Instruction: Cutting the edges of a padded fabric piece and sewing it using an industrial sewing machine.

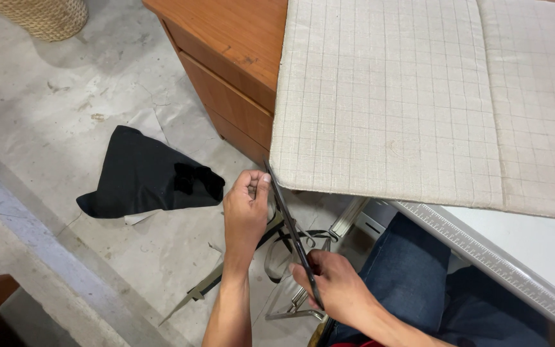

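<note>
1. Head view, count: two bare hands; one pair of long dark-bladed metal scissors [293, 231]; one sheet of beige grid-lined woven fabric [419, 96].
2. The left hand [246, 209] was curled closed, pinching the fabric's lower left corner at the table edge.
3. The right hand [332, 286] was wrapped around the scissors' handles, with the blades angled up towards that corner.
4. Surroundings: one orange-brown wooden drawer cabinet [226, 71], one crumpled black cloth [146, 177] on the concrete floor, one woven straw basket [43, 16], one white table edge with a ruler strip [502, 263].
5. The fabric lay flat, with a fold line visible.
</note>
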